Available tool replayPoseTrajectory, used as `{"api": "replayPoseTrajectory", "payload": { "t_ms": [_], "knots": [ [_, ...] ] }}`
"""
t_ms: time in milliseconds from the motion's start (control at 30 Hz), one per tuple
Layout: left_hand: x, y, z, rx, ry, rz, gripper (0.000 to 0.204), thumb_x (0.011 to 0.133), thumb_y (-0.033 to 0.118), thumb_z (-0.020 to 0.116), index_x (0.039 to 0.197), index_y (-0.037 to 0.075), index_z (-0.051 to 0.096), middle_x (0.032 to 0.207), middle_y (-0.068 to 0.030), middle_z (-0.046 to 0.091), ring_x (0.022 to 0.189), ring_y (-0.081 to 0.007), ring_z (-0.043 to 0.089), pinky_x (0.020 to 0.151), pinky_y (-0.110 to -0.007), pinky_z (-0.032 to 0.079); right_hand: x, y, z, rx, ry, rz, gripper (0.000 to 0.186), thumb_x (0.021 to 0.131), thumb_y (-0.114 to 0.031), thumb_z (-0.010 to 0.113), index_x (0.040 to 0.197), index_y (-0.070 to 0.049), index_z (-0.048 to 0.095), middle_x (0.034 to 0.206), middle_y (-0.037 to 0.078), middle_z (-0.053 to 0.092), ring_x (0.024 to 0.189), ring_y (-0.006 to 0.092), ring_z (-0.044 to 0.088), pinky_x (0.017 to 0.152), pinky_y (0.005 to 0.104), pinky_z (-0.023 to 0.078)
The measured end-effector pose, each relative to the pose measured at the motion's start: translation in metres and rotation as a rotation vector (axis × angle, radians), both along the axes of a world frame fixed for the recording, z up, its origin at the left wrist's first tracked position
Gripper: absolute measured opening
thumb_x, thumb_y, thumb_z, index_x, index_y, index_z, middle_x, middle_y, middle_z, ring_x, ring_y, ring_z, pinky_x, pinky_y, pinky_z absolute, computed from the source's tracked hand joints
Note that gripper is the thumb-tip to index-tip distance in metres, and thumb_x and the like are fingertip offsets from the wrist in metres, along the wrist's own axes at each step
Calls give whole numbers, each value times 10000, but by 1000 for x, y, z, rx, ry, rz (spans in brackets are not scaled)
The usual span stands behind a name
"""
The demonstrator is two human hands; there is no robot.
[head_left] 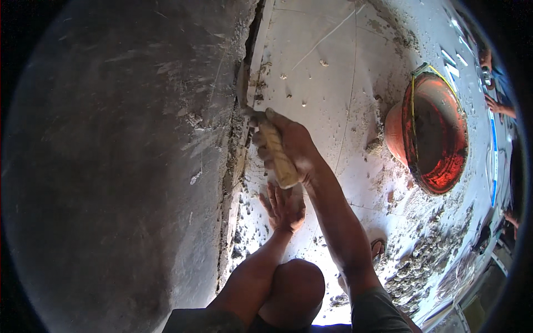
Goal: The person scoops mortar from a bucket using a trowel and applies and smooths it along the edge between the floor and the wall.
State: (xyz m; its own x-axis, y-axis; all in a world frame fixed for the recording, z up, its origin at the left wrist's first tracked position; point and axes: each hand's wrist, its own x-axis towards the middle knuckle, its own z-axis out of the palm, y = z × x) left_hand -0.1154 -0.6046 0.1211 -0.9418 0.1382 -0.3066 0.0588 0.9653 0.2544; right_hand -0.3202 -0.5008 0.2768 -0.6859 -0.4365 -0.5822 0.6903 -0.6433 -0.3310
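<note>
My right hand (pixel 291 140) is closed around the pale wooden handle of a trowel (pixel 277 158). Its thin grey blade points up and left toward the gap along the foot of the dark grey plastered wall (pixel 127 155); it is partly blurred, and whether it touches is unclear. Just below, my left hand (pixel 285 211) rests on the white tiled floor (pixel 311 50), fingers spread, holding nothing. A narrow, rough-edged strip (pixel 230 200) with crumbled mortar runs between wall and tiles, left of both hands.
An orange-red bucket (pixel 397 130) with a yellow handle and grey residue stands to the right. Mortar rubble (pixel 422 261) is scattered at lower right, near a sandalled foot (pixel 378 248). Another person's hand (pixel 494 104) and a long blue-and-white strip (pixel 493 161) appear at the far right.
</note>
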Motion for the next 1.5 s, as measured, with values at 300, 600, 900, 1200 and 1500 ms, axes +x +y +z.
{"api": "replayPoseTrajectory", "payload": {
  "t_ms": [300,600,900,1200,1500],
  "knots": [
    [7,2,-19,-54,-58,-23,899,851,620,452,1540,75,259,1618,-180,138,1511,-385,14,1156,-652,-67,75,27,-6,-61,116,-142,406,1039,-403,424,1102,-34,580,746,61,562,472,126,467,453,253,417],
    [3,10,-3,-493,-39,-113,926,863,642,448,1578,145,134,1641,-154,70,1509,-382,2,1153,-652,-74,77,-23,-52,396,166,26,242,1037,-291,446,1077,-77,550,776,28,562,585,109,511,529,271,466],
    [1,0,-11,129,204,27,807,918,541,451,1575,154,189,1639,-126,127,1499,-345,118,1210,-486,104,96,-70,-27,192,-130,-91,412,1054,-377,384,1310,-88,526,904,24,617,745,122,593,579,264,517],
    [16,-22,-3,-138,-128,-14,772,894,573,470,1522,156,305,1597,-130,236,1476,-325,192,1196,-503,126,121,-53,-46,579,502,16,409,1049,-433,350,1149,-86,542,816,42,577,605,157,550,557,327,482],
    [10,-7,-9,-23,-497,70,764,897,597,474,1503,154,337,1584,-130,262,1447,-337,237,1176,-526,162,54,-40,-14,59,-20,-42,414,1039,-451,385,1099,-72,537,707,35,538,477,138,481,420,301,426]
  ]
}}
